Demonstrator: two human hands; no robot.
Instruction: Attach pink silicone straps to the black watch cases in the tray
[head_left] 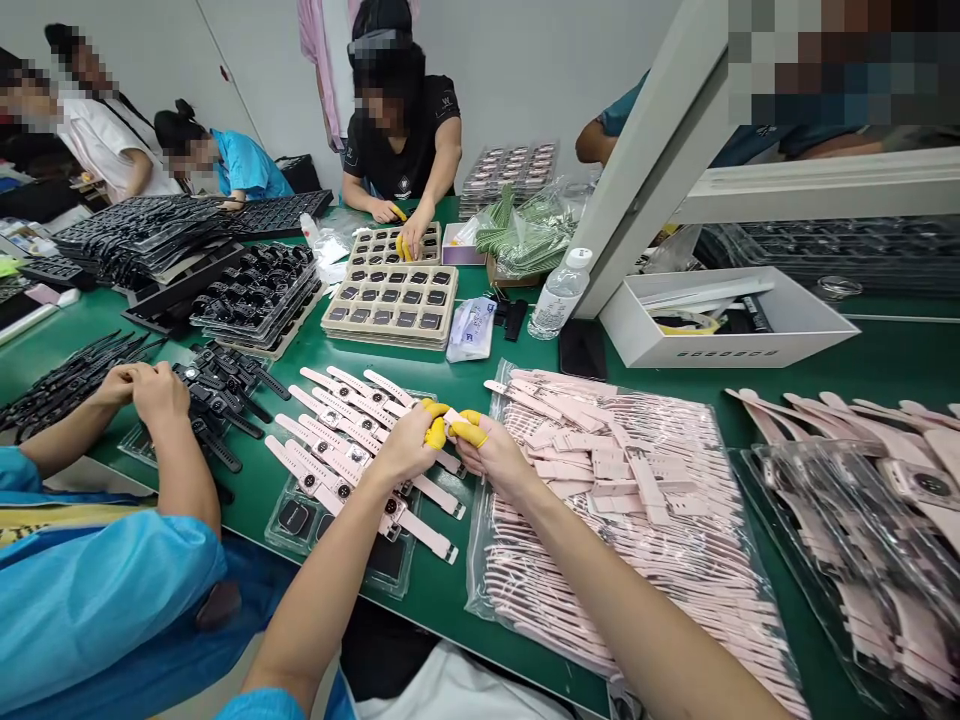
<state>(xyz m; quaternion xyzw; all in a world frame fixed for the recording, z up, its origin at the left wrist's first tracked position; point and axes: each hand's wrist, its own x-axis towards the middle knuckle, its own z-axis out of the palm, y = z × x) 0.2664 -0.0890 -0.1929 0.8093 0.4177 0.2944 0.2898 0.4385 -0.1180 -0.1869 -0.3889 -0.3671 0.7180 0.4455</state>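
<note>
My left hand (pixel 414 440) and my right hand (pixel 491 450) meet at the middle of the green table, yellow covers on their fingertips. Both pinch one small pale pink piece (pixel 452 420), mostly hidden by the fingers. Left of them, pink watches with straps (pixel 326 450) lie in rows over a clear plastic tray (pixel 289 540) holding dark squares. Beneath and beside my right forearm, a large heap of pink straps (pixel 630 560) lies on clear plastic, with loose strap pieces on top.
Clear trays of pink watches (pixel 862 530) stand at the right. Behind are a bottle (pixel 559 295), black phone (pixel 582 350), white box (pixel 727 345) and beige trays (pixel 390 340). A neighbour's hands (pixel 154 390) work beside black watches (pixel 225 385); another person (pixel 405 130) sits opposite.
</note>
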